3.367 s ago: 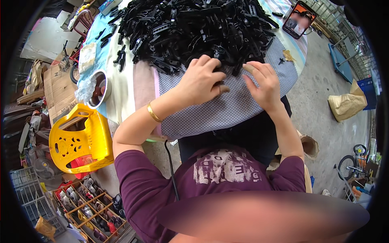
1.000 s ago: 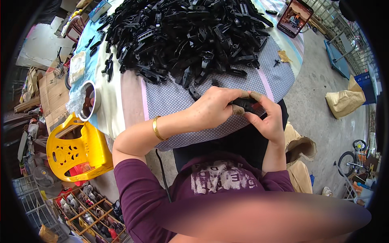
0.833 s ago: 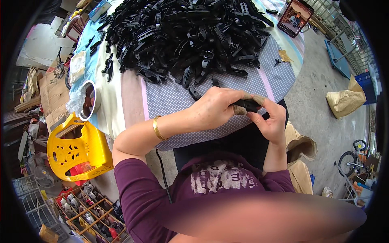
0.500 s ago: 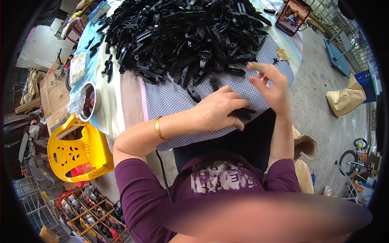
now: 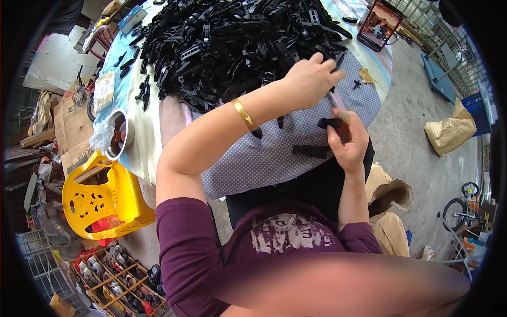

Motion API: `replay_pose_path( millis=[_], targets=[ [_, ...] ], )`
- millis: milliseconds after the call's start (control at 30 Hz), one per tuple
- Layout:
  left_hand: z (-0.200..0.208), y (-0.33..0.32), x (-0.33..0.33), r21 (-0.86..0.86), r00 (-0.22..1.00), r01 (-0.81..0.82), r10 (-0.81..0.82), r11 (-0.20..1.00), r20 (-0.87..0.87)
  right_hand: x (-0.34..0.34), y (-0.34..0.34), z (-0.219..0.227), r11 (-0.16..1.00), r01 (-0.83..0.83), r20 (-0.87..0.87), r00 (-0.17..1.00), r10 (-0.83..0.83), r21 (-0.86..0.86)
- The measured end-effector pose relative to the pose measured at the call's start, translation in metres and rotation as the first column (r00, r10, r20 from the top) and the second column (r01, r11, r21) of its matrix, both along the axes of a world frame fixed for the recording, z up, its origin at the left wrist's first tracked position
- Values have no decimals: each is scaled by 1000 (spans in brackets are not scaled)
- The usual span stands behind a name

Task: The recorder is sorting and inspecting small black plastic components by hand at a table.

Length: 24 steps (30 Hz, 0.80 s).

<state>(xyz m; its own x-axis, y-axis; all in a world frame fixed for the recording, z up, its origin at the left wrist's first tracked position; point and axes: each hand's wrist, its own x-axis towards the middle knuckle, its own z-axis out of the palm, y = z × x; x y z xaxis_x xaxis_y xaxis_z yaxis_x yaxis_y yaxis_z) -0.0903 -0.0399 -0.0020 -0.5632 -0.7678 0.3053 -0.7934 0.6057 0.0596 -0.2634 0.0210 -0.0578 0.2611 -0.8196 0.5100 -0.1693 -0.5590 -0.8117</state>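
A big heap of narrow black plastic pieces (image 5: 232, 37), some with slots, covers the far part of the table. My left hand (image 5: 311, 82) reaches across to the heap's right edge, fingers bent and blurred, their tips partly hidden. Below it, my right hand (image 5: 351, 140) pinches a short black plastic piece (image 5: 330, 123) between thumb and fingers, above the dotted grey cloth (image 5: 237, 169). A flat dark piece (image 5: 310, 151) lies on the cloth near the table's front edge, left of my right hand.
A phone (image 5: 379, 24) stands at the far right of the table, with a brown scrap (image 5: 366, 75) nearer. A round metal bowl (image 5: 127, 134) sits at the left edge beside a yellow plastic chair (image 5: 105, 198). An open paper sack (image 5: 391, 193) stands right of my legs.
My left hand has moved up and right from the front edge to the heap, leaving a dark piece on the cloth. My right hand has come down and now holds a black piece.
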Motion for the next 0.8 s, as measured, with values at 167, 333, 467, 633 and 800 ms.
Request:
replay_pose_path(
  millis=[167,333,467,633,800],
  targets=[
    [1,0,2,82,987,9,-22,997,158,-9,-2,0,994,-54,20,998,53,92],
    [8,16,14,-38,983,55,-60,998,-171,-7,-1,0,987,-126,80,990,119,96],
    [23,39,23,54,820,-46,68,997,-569,2,-3,1,996,-86,264,962,75,32],
    [20,65,20,582,323,99,527,807,-786,17,-9,15,999,-26,267,963,36,-41],
    [9,72,28,682,72,483,751,549,-656,21,-12,24,928,66,-55,994,-92,-368]
  ],
)
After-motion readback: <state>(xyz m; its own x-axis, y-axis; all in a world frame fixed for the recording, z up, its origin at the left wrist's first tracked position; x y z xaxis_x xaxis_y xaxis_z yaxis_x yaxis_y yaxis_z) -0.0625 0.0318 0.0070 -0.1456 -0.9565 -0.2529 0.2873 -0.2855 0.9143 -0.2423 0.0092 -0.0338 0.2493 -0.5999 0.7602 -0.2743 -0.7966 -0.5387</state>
